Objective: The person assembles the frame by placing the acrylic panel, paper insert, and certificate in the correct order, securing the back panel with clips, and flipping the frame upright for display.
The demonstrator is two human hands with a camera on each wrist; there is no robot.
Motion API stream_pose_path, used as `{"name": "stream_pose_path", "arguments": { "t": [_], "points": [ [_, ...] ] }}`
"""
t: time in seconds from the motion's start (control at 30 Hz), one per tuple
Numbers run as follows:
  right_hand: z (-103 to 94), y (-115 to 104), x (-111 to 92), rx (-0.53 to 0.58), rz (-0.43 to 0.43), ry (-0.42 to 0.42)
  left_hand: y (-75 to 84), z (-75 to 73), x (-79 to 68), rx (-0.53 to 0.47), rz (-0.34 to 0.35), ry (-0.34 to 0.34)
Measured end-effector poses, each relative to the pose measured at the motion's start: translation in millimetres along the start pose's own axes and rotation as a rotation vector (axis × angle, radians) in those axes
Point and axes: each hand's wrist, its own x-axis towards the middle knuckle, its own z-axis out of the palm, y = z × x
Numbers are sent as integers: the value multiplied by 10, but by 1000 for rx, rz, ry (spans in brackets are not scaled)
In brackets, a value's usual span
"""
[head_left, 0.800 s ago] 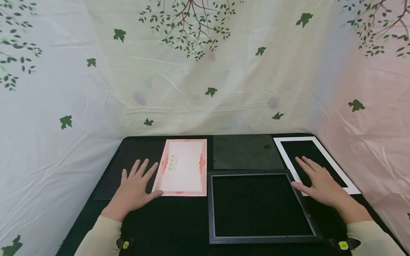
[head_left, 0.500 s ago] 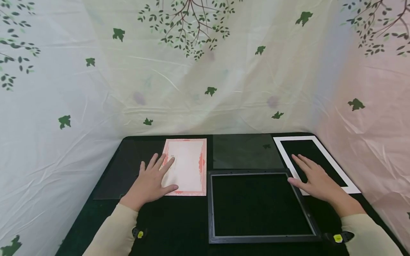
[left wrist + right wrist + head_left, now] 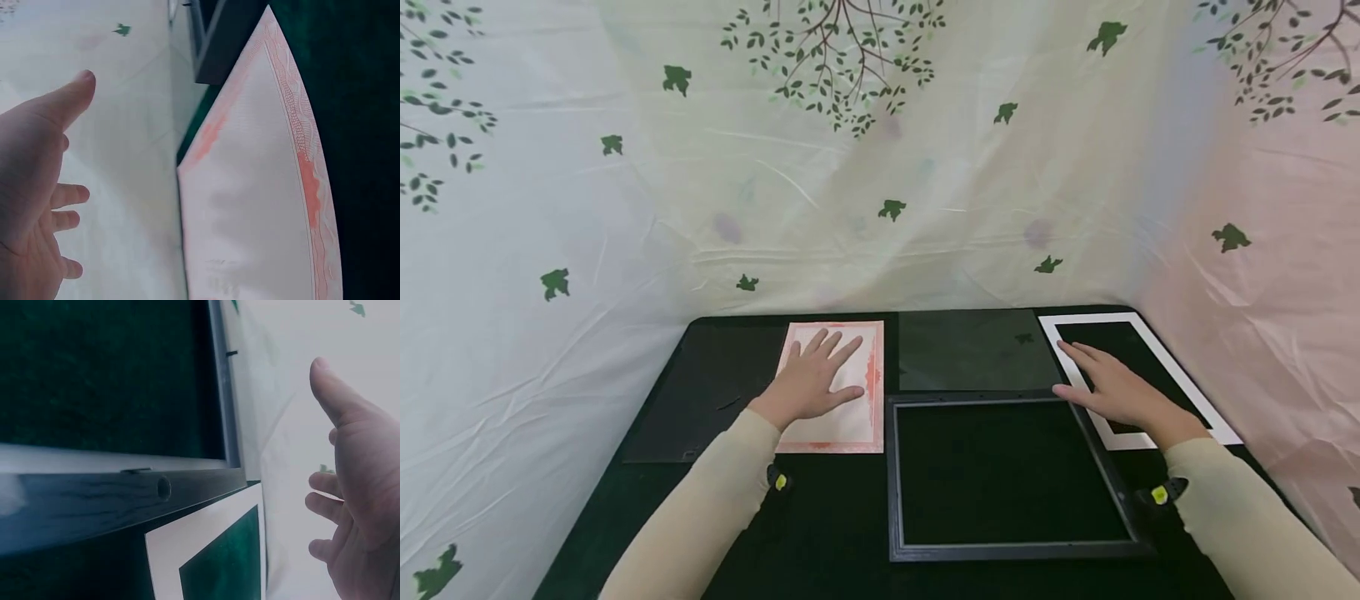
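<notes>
Above the pink-bordered paper certificate, my left hand hovers with fingers spread, holding nothing; the left wrist view shows a gap between hand and certificate. My right hand is held over the white mat board and the right side of the dark picture frame. Its fingers are extended and grip nothing, apart from the frame in the right wrist view. The picture frame lies flat near the front of the table, its inside showing the dark green surface.
A clear sheet lies behind the picture frame, between certificate and mat board. Another dark, see-through sheet lies at the left. The dark green table is backed by a leaf-patterned curtain.
My left hand has moved forward and right from the certificate's left edge to over it. My right hand has shifted slightly forward and left. The flat items stay in place.
</notes>
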Motion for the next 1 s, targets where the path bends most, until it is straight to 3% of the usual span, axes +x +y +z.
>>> {"name": "stream_pose_path", "arguments": {
  "t": [0.2,0.47,0.67,1.0],
  "points": [
    [94,127,245,26,30,-74,-24,161,309,-82,-21,-92],
    [136,244,469,19,33,-121,83,319,630,-168,-63,-150],
    [170,263,569,15,18,-152,195,391,793,-173,-85,-254],
    [245,246,649,-16,31,-227,438,465,969,-159,-98,-345]
  ]
}}
